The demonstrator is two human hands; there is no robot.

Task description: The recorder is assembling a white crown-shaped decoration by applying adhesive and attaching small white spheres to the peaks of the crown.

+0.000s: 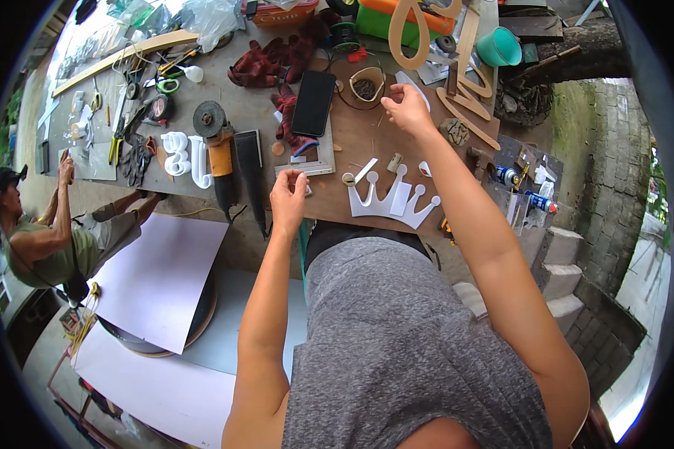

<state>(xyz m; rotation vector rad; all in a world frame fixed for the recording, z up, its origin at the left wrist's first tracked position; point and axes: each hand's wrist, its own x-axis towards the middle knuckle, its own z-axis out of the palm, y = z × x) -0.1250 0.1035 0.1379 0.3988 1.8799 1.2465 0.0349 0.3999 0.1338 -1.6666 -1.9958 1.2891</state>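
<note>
I can't tell whether the curled left hand point(287, 199) or bent-fingered right hand point(410, 111) grasps anything; I'd handle the white crown point(382, 209), just right of centre, gently by its base

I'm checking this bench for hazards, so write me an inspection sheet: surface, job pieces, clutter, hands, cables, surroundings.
Surface: brown board before the person, crowded grey table leftward.
Job's things: white crown-shaped piece lying near the front edge.
Clutter: black phone, red-and-black gloves, orange-bodied grinder.
Left hand: by the metal square; grip unclear.
Right hand: near a cream container; grip unclear.
Cables: yellow cord below the table edge; its ends unclear.
Surroundings: co-worker at left, steps at right.
</note>
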